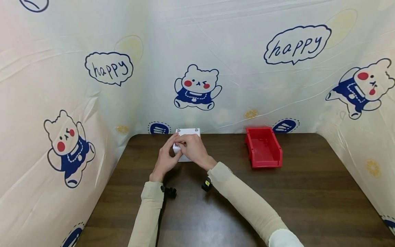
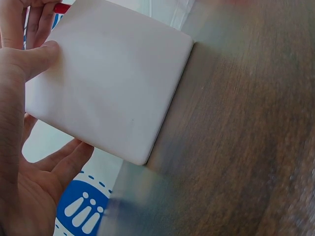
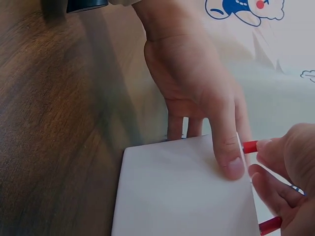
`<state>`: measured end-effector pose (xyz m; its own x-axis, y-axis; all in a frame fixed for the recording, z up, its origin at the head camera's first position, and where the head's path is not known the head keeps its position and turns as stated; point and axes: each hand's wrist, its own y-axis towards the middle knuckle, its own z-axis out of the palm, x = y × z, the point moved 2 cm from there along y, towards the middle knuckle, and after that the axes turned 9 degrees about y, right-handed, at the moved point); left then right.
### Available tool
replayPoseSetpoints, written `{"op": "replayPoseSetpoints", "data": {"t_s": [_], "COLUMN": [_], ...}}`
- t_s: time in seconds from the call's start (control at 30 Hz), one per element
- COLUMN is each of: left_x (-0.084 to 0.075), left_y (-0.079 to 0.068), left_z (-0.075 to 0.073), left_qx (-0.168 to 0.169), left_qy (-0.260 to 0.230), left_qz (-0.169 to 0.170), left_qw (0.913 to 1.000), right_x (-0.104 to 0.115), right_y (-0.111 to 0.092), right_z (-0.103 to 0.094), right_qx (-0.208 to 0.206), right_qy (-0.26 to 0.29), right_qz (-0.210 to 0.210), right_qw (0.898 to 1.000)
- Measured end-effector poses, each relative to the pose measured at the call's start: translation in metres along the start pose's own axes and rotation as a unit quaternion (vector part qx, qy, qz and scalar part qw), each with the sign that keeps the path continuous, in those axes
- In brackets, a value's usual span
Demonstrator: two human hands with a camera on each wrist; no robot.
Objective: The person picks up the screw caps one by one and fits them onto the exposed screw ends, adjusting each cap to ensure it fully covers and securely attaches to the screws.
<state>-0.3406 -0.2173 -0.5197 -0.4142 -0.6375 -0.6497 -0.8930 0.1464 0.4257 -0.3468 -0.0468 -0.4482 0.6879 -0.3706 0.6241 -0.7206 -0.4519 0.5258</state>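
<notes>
Left hand (image 1: 165, 160) has the white block (image 3: 170, 196) clamped, thumb flat on its near face and fingers round its side; block stands on the table (image 1: 308, 192) directly under both grips. Right hand (image 1: 194, 148) is closed to a fingertip pinch on a red peg (image 3: 250, 146) at the block's upper edge, just beside the left thumb. Second red peg (image 3: 270, 225) sits near that pinch, red bin (image 1: 266, 156) well apart to its right.

The right wrist view's lower edge cuts off the white block (image 3: 182, 201).
</notes>
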Motion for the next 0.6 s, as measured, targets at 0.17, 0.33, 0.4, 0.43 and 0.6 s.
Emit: {"op": "replayPoseSetpoints", "data": {"t_s": [0.17,0.33,0.4,0.43,0.6], "left_x": [0.0002,-0.0004,-0.0004,-0.0004,-0.0009], "left_y": [-0.0007,-0.0015,-0.0011,-0.0009,-0.0003], "left_z": [0.0003,0.0,-0.0001,-0.0003,-0.0006], "left_qx": [0.003,0.005,0.006,0.007,0.009], "left_qy": [0.003,0.0,0.002,0.002,0.003], "left_qz": [0.0,-0.003,-0.004,-0.005,-0.005], "left_qw": [1.0,1.0,1.0,1.0,0.9999], "right_x": [0.0016,0.0022,0.0026,0.0027,0.0014], "right_y": [-0.0002,-0.0007,-0.0006,-0.0004,0.0003], "right_z": [-0.0027,-0.0044,-0.0056,-0.0062,-0.0092], "right_qx": [0.005,0.006,0.006,0.006,0.01], "right_qy": [0.02,0.03,0.031,0.031,0.019], "right_qz": [0.012,0.017,0.016,0.015,0.014], "right_qw": [1.0,0.999,0.999,0.999,1.0]}}
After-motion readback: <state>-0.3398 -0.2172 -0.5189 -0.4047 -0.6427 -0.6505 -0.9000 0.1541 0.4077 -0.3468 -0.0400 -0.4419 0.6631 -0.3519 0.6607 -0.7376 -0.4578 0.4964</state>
